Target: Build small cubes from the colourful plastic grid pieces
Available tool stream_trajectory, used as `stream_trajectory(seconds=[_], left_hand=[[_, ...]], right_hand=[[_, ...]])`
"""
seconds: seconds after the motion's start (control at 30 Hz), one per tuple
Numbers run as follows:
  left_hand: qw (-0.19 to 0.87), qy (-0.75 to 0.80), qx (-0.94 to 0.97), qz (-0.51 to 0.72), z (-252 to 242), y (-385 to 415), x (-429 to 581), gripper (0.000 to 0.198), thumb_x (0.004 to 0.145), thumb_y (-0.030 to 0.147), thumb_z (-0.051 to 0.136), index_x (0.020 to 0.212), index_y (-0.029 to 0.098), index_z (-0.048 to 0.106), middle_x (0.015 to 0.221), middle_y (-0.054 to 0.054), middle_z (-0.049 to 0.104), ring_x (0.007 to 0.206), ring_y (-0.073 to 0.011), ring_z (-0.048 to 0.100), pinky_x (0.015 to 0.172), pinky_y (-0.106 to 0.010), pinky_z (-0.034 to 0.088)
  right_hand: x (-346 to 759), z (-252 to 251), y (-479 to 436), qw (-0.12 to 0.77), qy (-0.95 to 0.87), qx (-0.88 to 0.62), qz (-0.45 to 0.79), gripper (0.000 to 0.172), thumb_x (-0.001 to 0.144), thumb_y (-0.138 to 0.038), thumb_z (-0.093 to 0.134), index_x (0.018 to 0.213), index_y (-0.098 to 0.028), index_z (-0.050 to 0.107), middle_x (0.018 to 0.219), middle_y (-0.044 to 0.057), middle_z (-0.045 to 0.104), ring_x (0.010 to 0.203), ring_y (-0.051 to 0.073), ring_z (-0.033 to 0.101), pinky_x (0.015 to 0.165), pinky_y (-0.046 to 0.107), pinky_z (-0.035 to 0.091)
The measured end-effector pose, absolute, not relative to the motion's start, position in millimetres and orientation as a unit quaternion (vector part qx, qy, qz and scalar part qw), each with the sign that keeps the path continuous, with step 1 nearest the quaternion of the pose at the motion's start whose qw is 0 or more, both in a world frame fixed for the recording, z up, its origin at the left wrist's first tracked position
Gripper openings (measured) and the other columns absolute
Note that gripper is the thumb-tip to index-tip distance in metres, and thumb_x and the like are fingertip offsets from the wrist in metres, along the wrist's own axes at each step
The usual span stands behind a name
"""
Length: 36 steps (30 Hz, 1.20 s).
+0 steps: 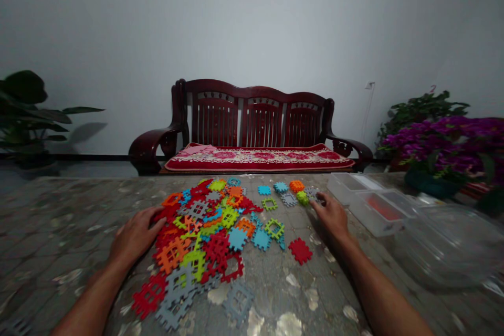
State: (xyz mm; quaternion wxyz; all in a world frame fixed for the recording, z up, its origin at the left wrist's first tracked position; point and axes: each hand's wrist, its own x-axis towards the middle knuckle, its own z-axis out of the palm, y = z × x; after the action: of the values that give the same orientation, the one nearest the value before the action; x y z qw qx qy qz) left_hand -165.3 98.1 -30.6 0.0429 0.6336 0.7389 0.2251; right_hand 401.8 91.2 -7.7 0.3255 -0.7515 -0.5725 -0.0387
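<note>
A heap of flat, notched plastic building tiles [205, 236] in red, orange, green, blue and grey lies on the marbled table [63, 231]. My left hand [136, 235] rests on the table at the heap's left edge, fingers loosely stretched toward the red tiles. My right hand [332, 215] reaches to the far right of the heap, its fingertips on a grey tile [313, 192] beside a green tile [302, 198] and an orange tile [296, 186]. A single red tile [300, 250] lies apart, near my right forearm.
Clear plastic boxes [374, 210] stand at the right, one with red pieces inside, and a clear lid or bowl [449, 247] lies nearer. Purple flowers [444, 142] sit at the right. A dark wooden bench [252, 126] with a red cushion stands behind the table. A leafy plant [27, 110] is at the left.
</note>
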Motion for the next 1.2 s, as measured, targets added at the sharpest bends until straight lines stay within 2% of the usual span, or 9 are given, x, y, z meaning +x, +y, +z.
stream_trajectory(seconds=[0.3,0.47,0.6,0.73,0.87,0.97,1.07,1.13,1.2], left_hand=[[0.036,0.735,0.632,0.242,-30.2,97.1,-164.3,0.054,0.092,0.049,0.041,0.127,0.022,0.072,0.140,-0.013,0.070,0.128,-0.0346,0.065,0.109,-0.052,0.052],[0.031,0.740,0.626,0.244,-30.6,97.9,-166.1,0.049,0.091,0.049,0.045,0.123,0.026,0.073,0.137,-0.010,0.072,0.126,-0.0326,0.066,0.108,-0.048,0.053],[0.032,0.738,0.630,0.241,-32.4,98.2,-168.1,0.051,0.091,0.049,0.044,0.126,0.024,0.072,0.138,-0.011,0.071,0.127,-0.0316,0.066,0.109,-0.048,0.052],[0.042,0.740,0.632,0.225,-31.5,98.0,-167.3,0.058,0.092,0.051,0.040,0.131,0.020,0.070,0.142,-0.015,0.068,0.130,-0.0348,0.064,0.110,-0.053,0.051],[0.040,0.740,0.633,0.224,-30.5,97.6,-166.5,0.056,0.093,0.050,0.040,0.130,0.021,0.070,0.142,-0.015,0.068,0.129,-0.0354,0.064,0.109,-0.054,0.051],[0.041,0.736,0.635,0.230,-30.4,97.0,-166.7,0.055,0.093,0.050,0.042,0.129,0.021,0.071,0.141,-0.015,0.069,0.127,-0.0350,0.065,0.109,-0.053,0.051],[0.038,0.736,0.636,0.231,-29.2,96.0,-165.7,0.052,0.094,0.048,0.043,0.128,0.022,0.072,0.142,-0.015,0.069,0.129,-0.0350,0.064,0.109,-0.054,0.051],[0.034,0.738,0.636,0.225,-27.8,95.1,-164.5,0.052,0.094,0.047,0.042,0.128,0.022,0.072,0.142,-0.015,0.069,0.130,-0.0353,0.064,0.109,-0.054,0.051],[0.033,0.737,0.639,0.220,-26.9,94.6,-163.6,0.053,0.094,0.047,0.041,0.129,0.021,0.071,0.143,-0.015,0.068,0.130,-0.0355,0.063,0.109,-0.054,0.051]], right_hand=[[429.0,2.1,117.0,0.248,-0.503,-0.826,-0.058,0.049,0.092,-0.051,0.058,0.126,-0.022,0.077,0.112,0.016,0.080,0.108,0.033,0.073,0.083,0.038,0.054],[434.0,-1.8,128.2,0.244,-0.503,-0.826,-0.065,0.049,0.090,-0.052,0.060,0.121,-0.021,0.080,0.110,0.019,0.080,0.104,0.036,0.074,0.081,0.041,0.054],[434.8,-4.3,130.6,0.238,-0.508,-0.824,-0.078,0.047,0.089,-0.052,0.061,0.119,-0.023,0.081,0.106,0.018,0.080,0.102,0.034,0.074,0.081,0.039,0.054],[432.7,-1.9,125.0,0.233,-0.517,-0.821,-0.068,0.049,0.091,-0.051,0.059,0.122,-0.021,0.080,0.109,0.019,0.080,0.106,0.037,0.072,0.086,0.043,0.053],[421.8,-0.4,118.4,0.300,-0.547,-0.778,-0.076,0.043,0.092,-0.044,0.056,0.119,-0.019,0.080,0.117,0.017,0.078,0.111,0.035,0.070,0.095,0.044,0.052],[397.9,-2.1,114.4,0.374,-0.617,-0.692,-0.011,0.034,0.089,-0.039,0.058,0.105,-0.021,0.081,0.110,0.011,0.080,0.102,0.029,0.071,0.094,0.041,0.054],[363.6,-4.2,106.8,0.386,-0.689,-0.603,0.115,0.030,0.083,-0.037,0.065,0.101,-0.020,0.082,0.102,0.010,0.081,0.096,0.028,0.073,0.089,0.041,0.057],[342.2,-3.7,98.8,0.358,-0.720,-0.565,0.187,0.035,0.079,-0.037,0.072,0.108,-0.020,0.081,0.105,0.010,0.080,0.093,0.027,0.073,0.088,0.040,0.058],[327.1,-1.1,90.1,0.317,-0.756,-0.528,0.222,0.050,0.071,-0.035,0.081,0.120,-0.022,0.079,0.118,0.010,0.078,0.103,0.028,0.072,0.095,0.043,0.056]])
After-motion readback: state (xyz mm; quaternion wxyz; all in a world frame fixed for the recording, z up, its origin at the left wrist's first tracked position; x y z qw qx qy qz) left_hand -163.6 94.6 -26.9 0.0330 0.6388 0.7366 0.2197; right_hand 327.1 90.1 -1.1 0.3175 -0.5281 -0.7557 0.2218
